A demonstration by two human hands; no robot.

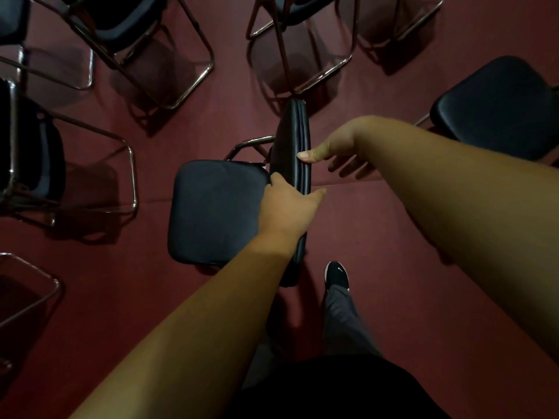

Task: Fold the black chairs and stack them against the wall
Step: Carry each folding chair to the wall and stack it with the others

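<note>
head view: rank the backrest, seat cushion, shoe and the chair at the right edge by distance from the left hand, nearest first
1. backrest: gripped by the left hand at its top edge.
2. seat cushion: just left of the hand.
3. shoe: lower in the frame, to the right.
4. chair at the right edge: far off to the right.

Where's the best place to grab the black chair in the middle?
The top edge of its backrest, reached from above on the side away from the seat. It stands upright as a thin padded ridge, narrow enough for fingers to wrap over. The left hand grips it that way.
</note>
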